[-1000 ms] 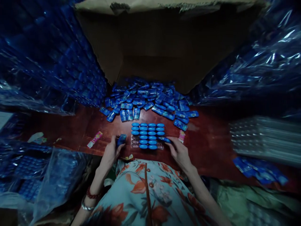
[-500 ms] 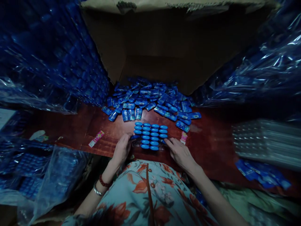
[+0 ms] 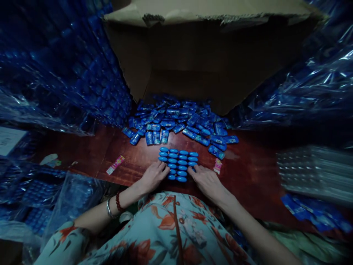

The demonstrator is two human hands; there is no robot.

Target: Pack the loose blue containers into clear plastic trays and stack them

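A block of small blue flat-topped containers (image 3: pixel 172 161) stands in tight rows in front of me; clear plastic edges showed around its base a moment ago. My left hand (image 3: pixel 154 176) is at the block's left side, its fingers closed and pressed down where a container sits, which they mostly cover. At the right side my right hand (image 3: pixel 205 179) pinches a small blue container beside the end of a row, only a bit of blue showing at the fingertips. Behind the block, a loose heap of blue labelled containers (image 3: pixel 173 114) spills towards me.
An open cardboard box (image 3: pixel 190 55) lies behind the heap. Plastic-wrapped blue stacks rise on the left (image 3: pixel 68 73) and right (image 3: pixel 311 81). Clear plastic trays (image 3: pixel 317 173) are piled at right on the brown table (image 3: pixel 248 176). Pink packets (image 3: pixel 116 164) lie on it.
My left hand has moved right and over the block's left edge, covering the blue container that showed in its fingers. My right hand stays at the right side. The view has shifted slightly.
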